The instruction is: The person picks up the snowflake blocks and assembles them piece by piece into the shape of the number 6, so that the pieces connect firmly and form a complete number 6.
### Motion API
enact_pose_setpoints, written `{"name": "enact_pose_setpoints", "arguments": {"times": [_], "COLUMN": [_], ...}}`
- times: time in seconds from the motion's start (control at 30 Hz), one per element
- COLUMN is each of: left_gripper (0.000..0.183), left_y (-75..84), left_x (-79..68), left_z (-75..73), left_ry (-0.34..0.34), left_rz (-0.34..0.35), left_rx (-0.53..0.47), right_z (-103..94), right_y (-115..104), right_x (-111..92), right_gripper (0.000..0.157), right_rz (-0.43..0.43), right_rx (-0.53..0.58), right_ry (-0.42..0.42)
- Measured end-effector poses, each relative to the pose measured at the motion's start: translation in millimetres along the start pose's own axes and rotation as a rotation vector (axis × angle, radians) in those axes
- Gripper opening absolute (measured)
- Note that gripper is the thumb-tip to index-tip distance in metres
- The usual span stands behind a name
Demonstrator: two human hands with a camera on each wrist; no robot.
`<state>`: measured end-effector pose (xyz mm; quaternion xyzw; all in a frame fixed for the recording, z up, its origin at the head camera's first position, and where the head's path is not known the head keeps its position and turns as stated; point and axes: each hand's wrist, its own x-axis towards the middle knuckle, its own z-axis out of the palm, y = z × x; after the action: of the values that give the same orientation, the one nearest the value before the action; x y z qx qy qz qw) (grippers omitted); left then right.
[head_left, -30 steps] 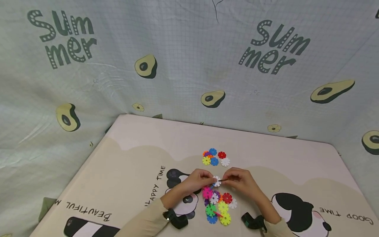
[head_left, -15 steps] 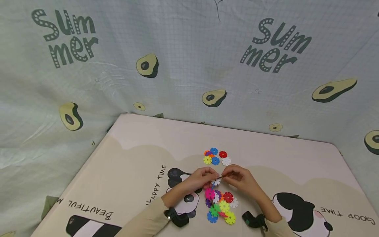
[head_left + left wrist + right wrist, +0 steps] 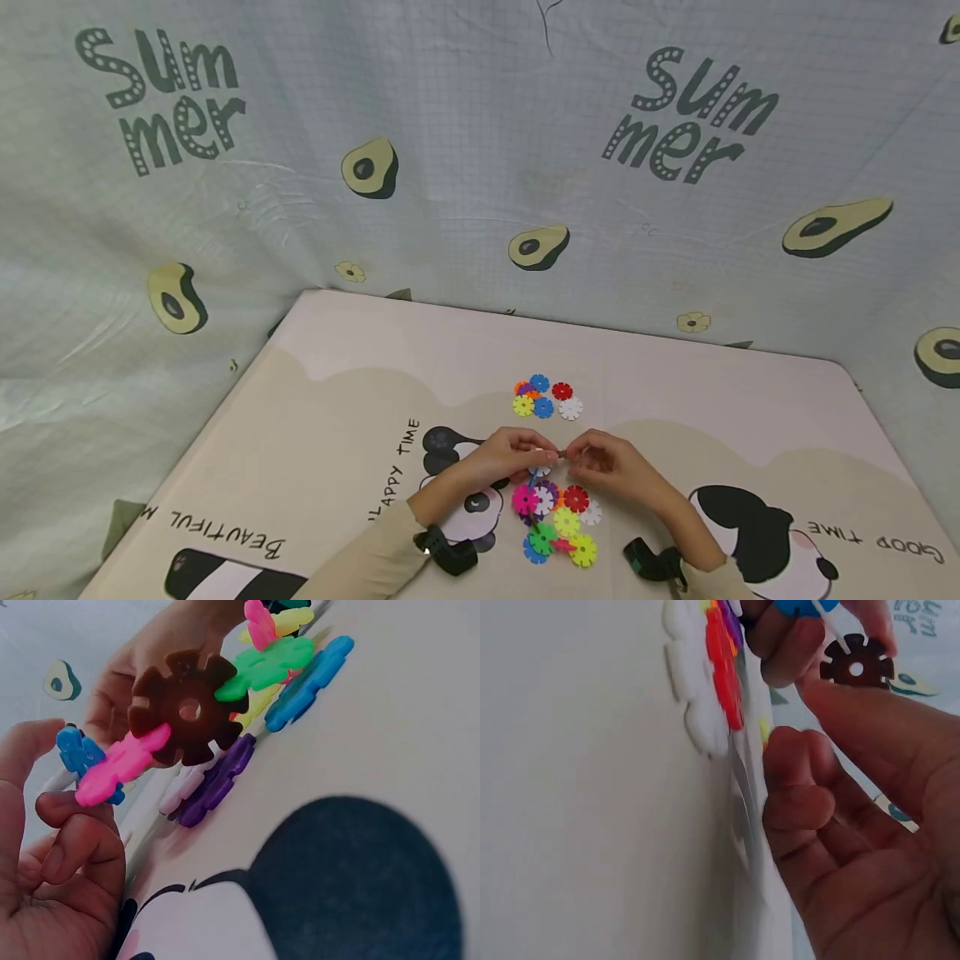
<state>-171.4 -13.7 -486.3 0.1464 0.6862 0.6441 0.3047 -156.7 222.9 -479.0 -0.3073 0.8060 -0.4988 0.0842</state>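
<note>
My left hand (image 3: 513, 454) pinches the white notched disc (image 3: 540, 471) at the upper end of a linked chain. Below it in the chain come a blue disc (image 3: 79, 754), a pink disc (image 3: 120, 765), a brown disc (image 3: 161, 712) and a green disc (image 3: 270, 664). Another brown disc (image 3: 840, 671) is slotted against the white disc's edge. My right hand (image 3: 603, 458) pinches this brown disc from the right, its thumb partly covering it in the right wrist view. Both hands' fingertips nearly meet above the table.
Loose discs lie under the chain, among them a red disc (image 3: 576, 499) and a purple disc (image 3: 217, 784). Farther back sits a small pile with a yellow disc (image 3: 523, 406) and a white disc (image 3: 571, 408). A printed cloth covers the table (image 3: 337, 483).
The brown disc in my right hand has come against the white disc, and the white disc has tipped and dropped slightly. The chain's lower end has swung a little to the right.
</note>
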Motion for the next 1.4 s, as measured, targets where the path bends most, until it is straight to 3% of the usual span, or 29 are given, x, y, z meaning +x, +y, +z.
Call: {"name": "enact_pose_setpoints", "arguments": {"times": [0.3,0.67,0.87,1.17,1.4], "left_gripper": [0.028,0.028,0.029,0.030,0.028], "left_y": [2.4,1.9,1.0,-1.8,-1.3], "left_x": [-1.6,-2.0,-1.2,0.2,-0.4], "left_z": [-0.9,-0.3,0.1,-0.6,0.6], "left_ry": [-0.019,-0.003,0.005,0.018,0.037], "left_rz": [0.022,0.047,0.065,0.035,0.025], "left_rx": [0.015,0.010,0.020,0.031,0.031], "right_z": [-9.4,-11.1,-10.9,-7.9,-8.1], "right_y": [-7,-4,-5,-1,-6], "right_x": [-11,-12,-12,-11,-9], "right_gripper": [0.022,0.021,0.012,0.008,0.019], "right_rz": [0.107,0.101,0.140,0.143,0.282], "right_rx": [-0.006,0.000,0.057,0.144,0.163], "right_ry": [-0.215,-0.259,-0.237,-0.127,0.015]}}
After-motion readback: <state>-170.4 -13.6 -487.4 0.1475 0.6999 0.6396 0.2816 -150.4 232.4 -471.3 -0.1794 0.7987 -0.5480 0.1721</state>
